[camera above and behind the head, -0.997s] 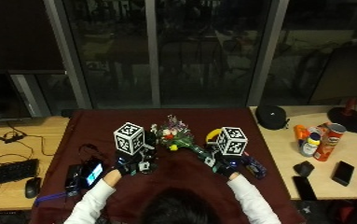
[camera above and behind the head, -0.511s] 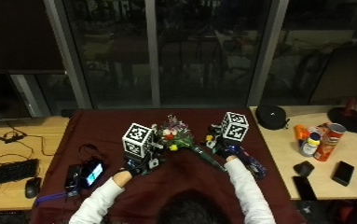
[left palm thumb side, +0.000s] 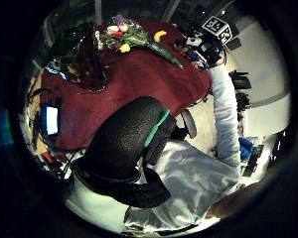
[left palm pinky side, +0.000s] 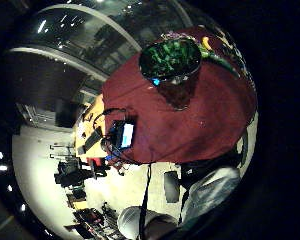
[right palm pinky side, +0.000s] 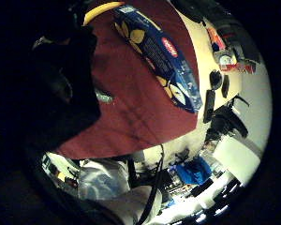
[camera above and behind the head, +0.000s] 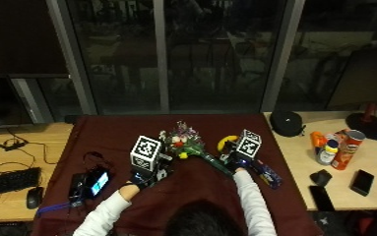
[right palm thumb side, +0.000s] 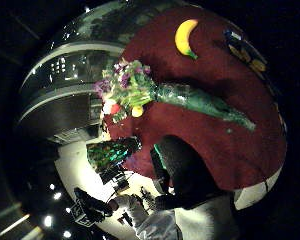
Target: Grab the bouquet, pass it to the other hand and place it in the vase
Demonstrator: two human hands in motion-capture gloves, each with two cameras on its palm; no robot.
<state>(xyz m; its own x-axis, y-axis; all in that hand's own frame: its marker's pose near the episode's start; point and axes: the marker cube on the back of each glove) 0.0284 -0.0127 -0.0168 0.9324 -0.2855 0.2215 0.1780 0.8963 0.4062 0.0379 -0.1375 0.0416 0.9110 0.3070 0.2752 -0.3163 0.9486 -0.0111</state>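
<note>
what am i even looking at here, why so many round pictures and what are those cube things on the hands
A person sits at a table with a dark red cloth, wearing black gloves. The square picture comes from a camera above and behind their head. The four round ones come from tiny wide-angle cameras on the palms, two per hand, so they tilt as the hands move. The cubes are markers fitted to the gloves. On the cloth lie a bouquet, a vase, a banana, a blue packet and a small lit screen. The left hand hovers near the vase; the right hand reaches toward the bouquet's stem. Whether either hand holds anything is hidden.
</note>
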